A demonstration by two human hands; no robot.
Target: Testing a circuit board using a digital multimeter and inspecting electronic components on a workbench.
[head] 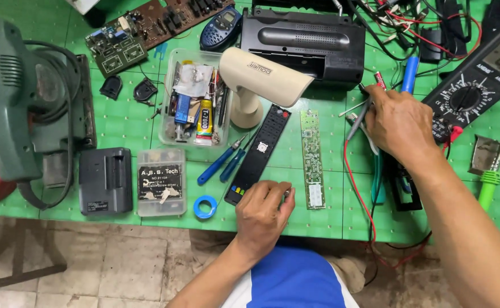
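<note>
Our left hand (pixel 261 214) rests curled at the near end of the black remote control shell (pixel 259 153) on the green cutting mat (pixel 119 122), beside the long circuit board (pixel 311 157). Our right hand (pixel 399 122) pinches thin probes (pixel 357 120) near the multimeter (pixel 473 91).

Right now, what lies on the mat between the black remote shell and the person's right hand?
In the head view, a long narrow green circuit board lies between the black remote shell and the right hand, parallel to the shell, on the green mat.
</note>
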